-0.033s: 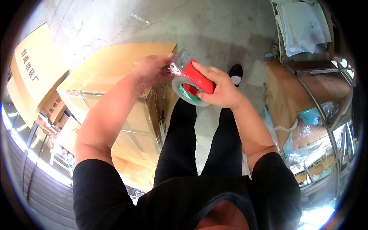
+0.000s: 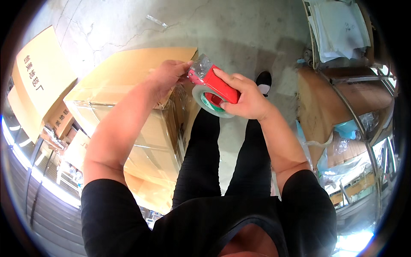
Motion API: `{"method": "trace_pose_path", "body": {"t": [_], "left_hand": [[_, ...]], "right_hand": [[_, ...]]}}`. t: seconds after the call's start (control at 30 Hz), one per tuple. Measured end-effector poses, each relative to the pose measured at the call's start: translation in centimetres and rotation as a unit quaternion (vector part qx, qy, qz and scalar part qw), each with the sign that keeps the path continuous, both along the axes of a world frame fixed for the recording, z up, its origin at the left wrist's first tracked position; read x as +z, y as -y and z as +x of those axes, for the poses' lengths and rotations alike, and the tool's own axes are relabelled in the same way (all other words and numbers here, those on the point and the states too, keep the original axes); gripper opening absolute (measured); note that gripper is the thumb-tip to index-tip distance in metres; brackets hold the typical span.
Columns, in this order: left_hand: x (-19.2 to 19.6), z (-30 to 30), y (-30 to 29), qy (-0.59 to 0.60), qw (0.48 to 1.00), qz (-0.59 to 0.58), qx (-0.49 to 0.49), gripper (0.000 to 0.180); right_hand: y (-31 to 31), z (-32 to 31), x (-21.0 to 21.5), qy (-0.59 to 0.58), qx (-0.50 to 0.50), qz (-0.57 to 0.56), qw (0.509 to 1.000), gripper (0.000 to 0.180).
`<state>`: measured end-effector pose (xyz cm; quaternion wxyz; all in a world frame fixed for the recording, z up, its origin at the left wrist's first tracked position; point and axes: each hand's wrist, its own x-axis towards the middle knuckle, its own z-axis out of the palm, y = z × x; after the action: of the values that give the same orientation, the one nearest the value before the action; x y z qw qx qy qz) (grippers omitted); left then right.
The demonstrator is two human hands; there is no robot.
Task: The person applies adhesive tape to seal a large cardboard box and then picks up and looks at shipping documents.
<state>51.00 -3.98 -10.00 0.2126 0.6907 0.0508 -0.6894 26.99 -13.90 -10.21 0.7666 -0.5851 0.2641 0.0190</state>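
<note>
My right hand [image 2: 250, 96] is closed around the red tape dispenser [image 2: 221, 86], holding it in the air in front of my legs. A roll of clear tape [image 2: 198, 95] with a green-and-white core sits on the dispenser, and its metal front end points up and left. My left hand [image 2: 165, 79] is closed in a pinch at that front end, by the loose end of the clear tape; the fingertips are partly hidden. Below and left of this hand stands a large brown cardboard box [image 2: 124, 66] with shiny tape strips along its side.
Printed cardboard [image 2: 45, 70] leans at the far left. To the right, a metal-framed rack [image 2: 349, 103] holds brown cardboard, plastic film and white sheets [image 2: 340, 32]. A clear scrap [image 2: 156, 21] lies on the concrete floor [image 2: 239, 30]. My dark shoe [image 2: 263, 81] shows ahead.
The dispenser has tilted slightly, its metal end turning a little in my right hand's grasp. My left fingers stay beside it, barely shifted.
</note>
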Motion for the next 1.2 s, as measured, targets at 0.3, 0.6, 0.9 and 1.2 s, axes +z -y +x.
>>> {"method": "trace_pose_path", "body": {"t": [0.3,0.6,0.9,1.2], "left_hand": [[1.4,23.0,-5.6,0.450,0.642,0.076,-0.617,0.043],[5.9,3.3,1.4,0.325,0.880,-0.100,-0.332,0.054],[4.2,-2.8,0.4,0.096,0.951,0.001,-0.294,0.046],[-1.0,6.5,-2.6,0.441,0.712,-0.220,-0.500,0.029]], "right_hand": [[-6.7,-7.1,-3.0,-0.067,0.245,0.105,0.961,0.074],[-8.4,-7.3,-0.6,-0.016,-0.075,0.164,0.983,0.081],[-6.3,-5.9,1.0,0.048,-0.044,0.014,0.998,0.077],[-4.5,-4.6,0.4,0.025,-0.021,-0.047,0.998,0.081]]}}
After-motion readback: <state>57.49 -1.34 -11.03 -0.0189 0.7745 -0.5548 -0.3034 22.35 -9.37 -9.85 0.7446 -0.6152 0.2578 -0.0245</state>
